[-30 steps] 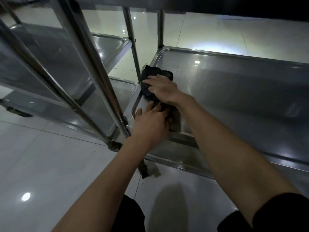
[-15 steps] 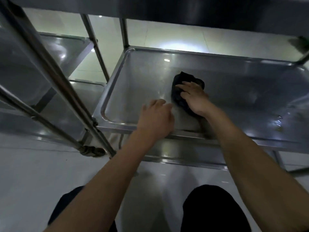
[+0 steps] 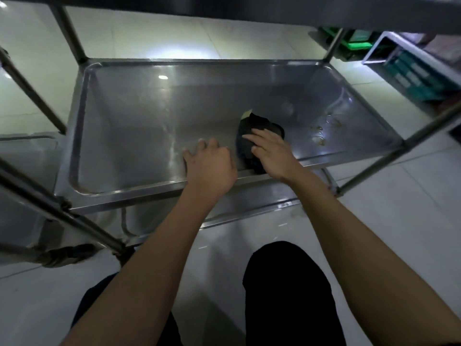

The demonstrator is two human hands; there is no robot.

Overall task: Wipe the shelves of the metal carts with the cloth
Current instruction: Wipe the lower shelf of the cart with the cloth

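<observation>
Right hand (image 3: 270, 152) is down flat on the cloth (image 3: 259, 128), fingers spread and straight, pressing the dark wad against the shelf (image 3: 129, 126) floor near the front rim — that flat palm looks chosen to push weight through the fabric rather than to carry it. The cloth sits right of centre on this middle shelf, bunched up, with a pale corner poking out at its far edge.

Left hand (image 3: 209, 163) rests on the front lip just beside the cloth, fingers loosely bent over the rim and onto the metal, holding nothing; my read is that it braces the cart (image 3: 371, 168) so it doesn't roll under the wiping pressure.

Over to the right — small yellowish spots (image 3: 321, 131) on the shelf floor, a little apart from the cloth, not yet reached. The left half of the shelf shows faint streaks; whether that is wet sheen or only reflection, I cannot tell.

A lower shelf edge (image 3: 249, 216) shows beneath, and another cart (image 3: 25, 156) stands at the left. Green crates (image 3: 354, 41) sit on the floor beyond the far right post.

Judging by those spots, this shelf is partway done, and the next sweep probably wants to go right, with the palm kept flat
</observation>
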